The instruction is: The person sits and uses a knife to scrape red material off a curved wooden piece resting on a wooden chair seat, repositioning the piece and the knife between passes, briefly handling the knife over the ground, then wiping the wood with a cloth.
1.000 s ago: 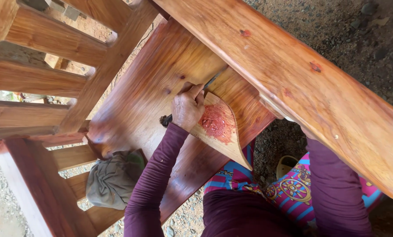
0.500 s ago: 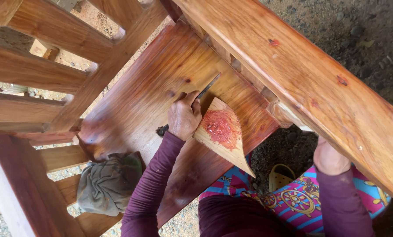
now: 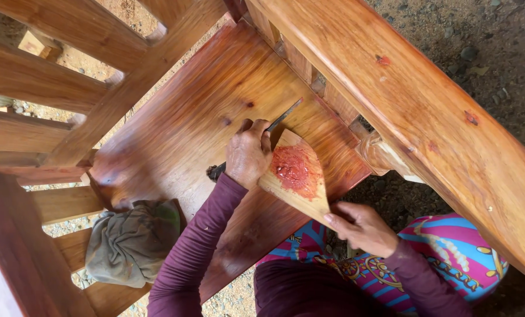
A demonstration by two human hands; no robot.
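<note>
My left hand [image 3: 247,154] grips a thin dark-bladed putty knife [image 3: 283,115], its tip resting on the reddish polished wooden seat panel [image 3: 186,117]. A small wedge-shaped wooden board [image 3: 309,196] smeared with red paste [image 3: 290,168] lies just right of that hand. My right hand [image 3: 362,226] pinches the board's lower corner. Both arms wear dark purple sleeves.
A thick wooden armrest beam [image 3: 415,105] crosses the upper right. Wooden slats [image 3: 45,88] of the furniture stand at left. A crumpled grey-green rag [image 3: 130,240] lies on a lower rail. Gravel ground [image 3: 485,41] shows at the top right, with colourful patterned cloth [image 3: 456,252] over my lap.
My right hand has come out from behind the beam and taken hold of the board's lower corner. The left hand with the knife has stayed on the panel; the view has shifted slightly.
</note>
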